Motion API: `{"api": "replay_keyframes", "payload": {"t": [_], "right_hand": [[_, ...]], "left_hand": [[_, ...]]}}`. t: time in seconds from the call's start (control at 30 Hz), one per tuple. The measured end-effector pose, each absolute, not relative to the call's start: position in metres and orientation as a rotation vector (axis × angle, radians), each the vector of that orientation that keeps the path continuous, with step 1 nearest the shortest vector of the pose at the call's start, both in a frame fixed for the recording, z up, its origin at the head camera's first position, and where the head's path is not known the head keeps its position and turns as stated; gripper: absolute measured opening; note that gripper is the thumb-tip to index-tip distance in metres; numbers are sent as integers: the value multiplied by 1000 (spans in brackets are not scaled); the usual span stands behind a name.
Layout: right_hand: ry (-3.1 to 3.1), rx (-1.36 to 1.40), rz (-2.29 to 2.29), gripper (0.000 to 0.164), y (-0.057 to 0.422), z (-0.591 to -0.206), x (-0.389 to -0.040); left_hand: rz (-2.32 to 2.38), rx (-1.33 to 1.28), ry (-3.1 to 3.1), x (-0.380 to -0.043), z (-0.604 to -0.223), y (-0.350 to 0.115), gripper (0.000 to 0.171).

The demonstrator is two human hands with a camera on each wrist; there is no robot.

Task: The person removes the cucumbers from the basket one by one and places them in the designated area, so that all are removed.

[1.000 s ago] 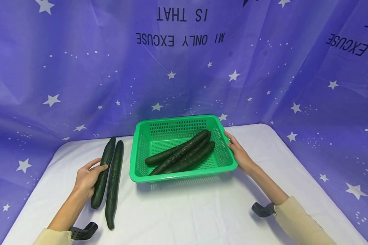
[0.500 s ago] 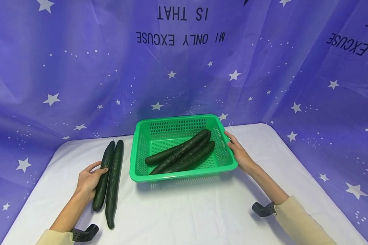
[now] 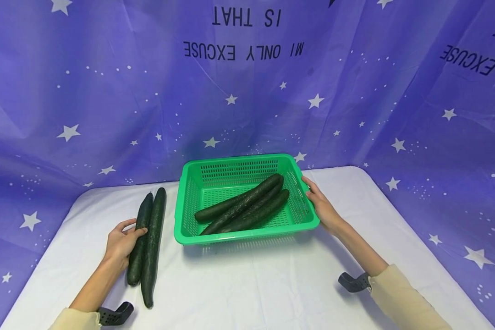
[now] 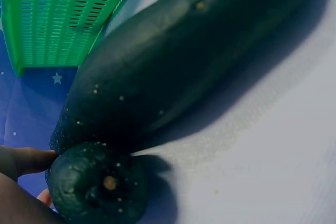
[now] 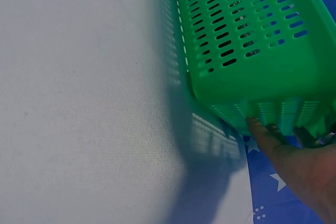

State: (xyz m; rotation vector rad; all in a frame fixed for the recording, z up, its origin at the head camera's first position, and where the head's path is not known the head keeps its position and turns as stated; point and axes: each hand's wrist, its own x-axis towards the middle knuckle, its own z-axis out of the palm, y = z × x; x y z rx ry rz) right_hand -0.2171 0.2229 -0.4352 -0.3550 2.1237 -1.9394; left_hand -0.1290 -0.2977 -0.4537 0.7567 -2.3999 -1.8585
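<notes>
In the head view my left hand grips a dark green cucumber, its thumb over the top and the other fingers along the left side. A second cucumber lies right alongside it on the table. The left wrist view shows the gripped cucumber end-on, against the longer one. My right hand holds the right end of a green slotted basket, with fingers at the rim and the end wall. Inside the basket, cucumbers lie slantwise in a pile.
A white cloth covers the table. Behind it and to both sides hangs a blue-purple curtain with white stars and lettering. The basket stands near the back edge. Dark wrist mounts sit at both cuffs.
My left hand has brought its cucumber slightly toward me and to the right, up against the other cucumber. The right hand and the basket have stayed in place.
</notes>
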Motion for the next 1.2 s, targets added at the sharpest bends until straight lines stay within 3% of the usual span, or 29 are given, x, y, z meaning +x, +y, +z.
{"api": "replay_keyframes", "payload": {"t": [0.43,0.7,1.2], "right_hand": [[2126,-349,-1935,54,223,-435,-217],[2123,-335,-1940,54,223,-435,-217],[2129,-329,-1944,54,223,-436,-218]], "left_hand": [[-1595,647,-2359,-132,-430,-292,49],[-1642,249,-2241,-138,-393,-247,35],[-1797,-310,-2530,-159,-372,-154,36]]}}
